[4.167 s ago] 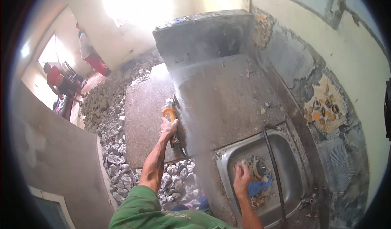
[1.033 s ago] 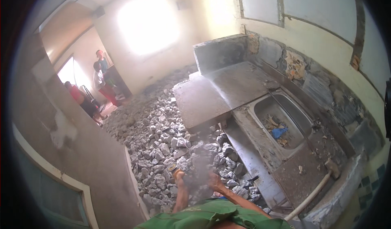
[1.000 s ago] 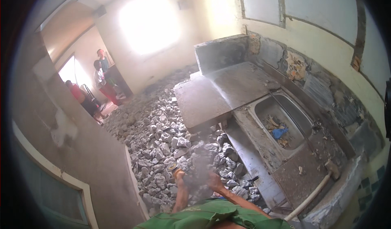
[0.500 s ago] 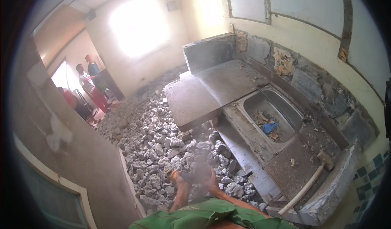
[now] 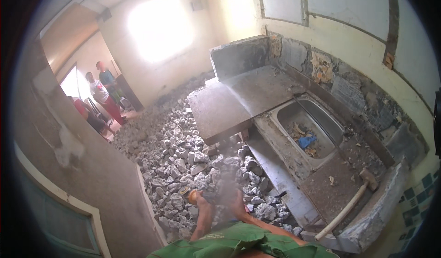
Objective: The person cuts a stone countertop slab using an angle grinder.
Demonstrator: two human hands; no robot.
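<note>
My left hand point(image 5: 202, 202) is closed around the left part of a dark hand-held power tool point(image 5: 210, 196), held low over the broken rubble point(image 5: 178, 167). Its left end shows something round and yellowish orange; the exact kind is unclear. My right hand point(image 5: 238, 206) is closed at the right side of the same tool, its fingers partly hidden. A grey haze or smear covers the space between and above the hands, hiding much of the tool. Green cloth point(image 5: 239, 242) shows below my forearms.
Right of me runs a broken counter slab point(image 5: 229, 104) with a sink basin point(image 5: 337, 154) holding debris and a blue scrap point(image 5: 306, 141). A long-handled hammer point(image 5: 344, 214) lies at its near end. A wall point(image 5: 55, 134) stands close on the left. Several people point(image 5: 104, 92) are beyond a far doorway.
The view has shifted slightly, so the counter and doorway sit a little lower and farther right. Both hands keep their hold on the tool, which has barely moved.
</note>
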